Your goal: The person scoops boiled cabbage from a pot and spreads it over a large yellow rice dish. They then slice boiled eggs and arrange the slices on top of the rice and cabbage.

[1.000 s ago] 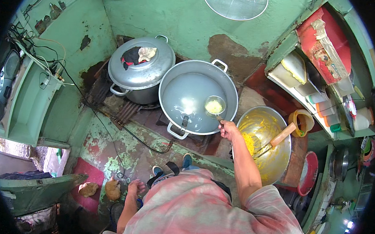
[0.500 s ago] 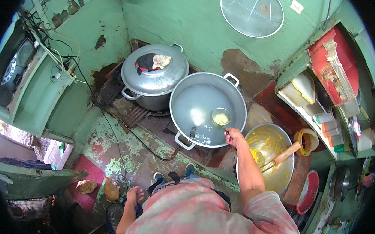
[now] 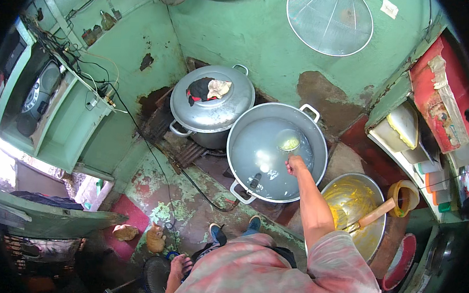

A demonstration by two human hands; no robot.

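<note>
My right hand (image 3: 294, 165) is closed round the handle of a small round strainer (image 3: 287, 139) with pale yellow bits in its middle. It is over the right half of a wide two-handled metal pot (image 3: 322, 146) of cloudy liquid; whether the strainer touches the liquid is unclear. To the right of my forearm sits a large metal bowl (image 3: 369, 242) smeared with yellow paste. A tool with a wooden handle (image 3: 376, 213) leans across it. Low at my left side hangs my left hand (image 3: 181, 263), holding nothing, its fingers loosely apart.
A lidded pot (image 3: 215, 110) topped with cloths stands left of the open pot. Shelves with containers (image 3: 402, 124) line the right wall. A black cable (image 3: 151, 148) runs down to the floor. Two cats (image 3: 156, 239) are on the floor to my left, near a fan (image 3: 155, 278).
The whole view has shifted, moving the scene right and down. My right hand has moved the strainer farther into the pot, away from me. My left hand still hangs low.
</note>
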